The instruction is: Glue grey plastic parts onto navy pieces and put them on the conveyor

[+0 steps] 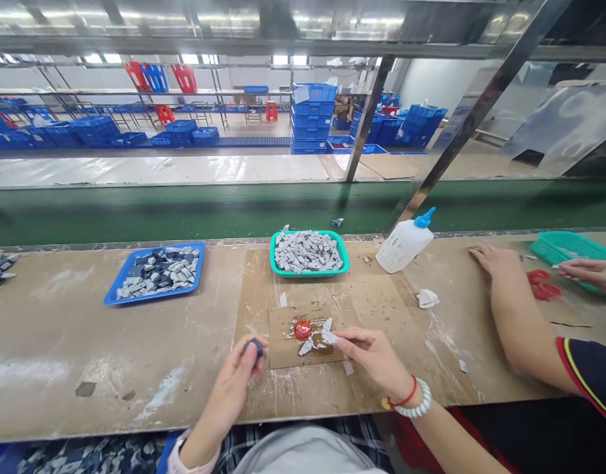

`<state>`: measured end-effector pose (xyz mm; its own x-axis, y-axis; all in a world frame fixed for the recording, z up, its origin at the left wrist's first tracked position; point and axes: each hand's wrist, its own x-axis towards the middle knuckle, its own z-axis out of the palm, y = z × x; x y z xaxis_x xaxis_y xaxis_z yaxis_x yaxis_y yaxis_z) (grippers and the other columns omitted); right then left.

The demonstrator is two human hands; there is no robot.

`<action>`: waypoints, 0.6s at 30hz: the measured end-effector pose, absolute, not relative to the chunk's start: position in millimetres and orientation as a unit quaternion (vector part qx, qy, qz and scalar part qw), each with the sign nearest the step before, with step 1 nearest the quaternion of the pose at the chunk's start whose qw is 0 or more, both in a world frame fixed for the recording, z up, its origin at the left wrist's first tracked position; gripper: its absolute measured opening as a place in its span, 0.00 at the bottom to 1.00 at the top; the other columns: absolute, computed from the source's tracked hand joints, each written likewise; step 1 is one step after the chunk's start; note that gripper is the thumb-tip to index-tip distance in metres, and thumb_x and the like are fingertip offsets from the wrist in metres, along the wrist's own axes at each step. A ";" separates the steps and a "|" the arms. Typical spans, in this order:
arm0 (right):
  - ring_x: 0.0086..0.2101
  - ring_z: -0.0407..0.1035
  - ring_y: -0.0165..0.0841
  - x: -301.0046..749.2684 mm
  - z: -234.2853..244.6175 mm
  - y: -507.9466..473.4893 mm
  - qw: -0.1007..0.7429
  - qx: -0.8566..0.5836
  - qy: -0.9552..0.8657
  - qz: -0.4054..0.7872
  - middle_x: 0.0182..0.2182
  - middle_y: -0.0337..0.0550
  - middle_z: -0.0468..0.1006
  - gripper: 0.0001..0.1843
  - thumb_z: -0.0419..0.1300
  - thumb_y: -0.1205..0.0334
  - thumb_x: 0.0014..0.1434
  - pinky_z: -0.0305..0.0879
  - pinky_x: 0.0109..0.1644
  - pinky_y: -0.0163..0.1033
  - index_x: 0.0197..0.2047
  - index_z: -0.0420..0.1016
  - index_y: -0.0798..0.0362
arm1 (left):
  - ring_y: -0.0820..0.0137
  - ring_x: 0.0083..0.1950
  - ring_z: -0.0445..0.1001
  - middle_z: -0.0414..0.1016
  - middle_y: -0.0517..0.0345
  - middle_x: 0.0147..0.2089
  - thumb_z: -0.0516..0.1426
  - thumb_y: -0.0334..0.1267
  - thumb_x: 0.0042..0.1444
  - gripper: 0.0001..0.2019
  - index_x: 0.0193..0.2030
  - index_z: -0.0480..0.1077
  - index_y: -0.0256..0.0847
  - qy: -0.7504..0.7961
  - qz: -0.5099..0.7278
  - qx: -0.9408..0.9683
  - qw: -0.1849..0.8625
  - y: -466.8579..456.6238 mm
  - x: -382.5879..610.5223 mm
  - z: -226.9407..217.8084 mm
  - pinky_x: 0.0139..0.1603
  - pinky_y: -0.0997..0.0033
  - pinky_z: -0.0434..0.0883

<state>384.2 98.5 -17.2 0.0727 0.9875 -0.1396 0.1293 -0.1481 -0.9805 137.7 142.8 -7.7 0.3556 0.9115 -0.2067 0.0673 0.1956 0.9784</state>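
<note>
Closed round a small dark blue-grey piece (254, 349), my left hand (238, 368) hovers over the table just left of a cardboard sheet (283, 357). My right hand (369, 352) pinches a small light grey piece (329, 338) between thumb and fingertips above the sheet's right side. On the sheet sits a round red cap-like thing (303, 330) in a wet, glossy patch. Another light grey piece (307, 346) lies just below it, in the wet patch. The exact shape of the dark piece is partly hidden by my fingers.
Behind the sheet stands a green tray (273, 268) heaped with light grey pieces. A blue tray (110, 297) with dark and grey pieces is to the left. A white bottle (400, 247) with a blue nozzle leans right. A co-worker's arm (520, 322) rests farther right.
</note>
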 end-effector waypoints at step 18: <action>0.29 0.64 0.33 335.6 10.5 86.0 0.462 -0.546 -0.672 0.194 0.29 0.48 0.70 0.14 0.47 0.70 0.59 0.64 0.32 0.39 0.39 0.73 0.50 | 0.64 0.35 0.64 0.65 0.56 0.32 0.43 0.43 0.59 0.08 0.35 0.60 0.48 0.429 0.323 0.677 0.503 133.4 212.4 4.0 0.38 0.65 0.62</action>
<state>335.6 86.0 10.5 0.0227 0.9121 0.4093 0.5544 0.3292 -0.7644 212.4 133.4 4.0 0.4236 0.9058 0.0062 0.2553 -0.1259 0.9586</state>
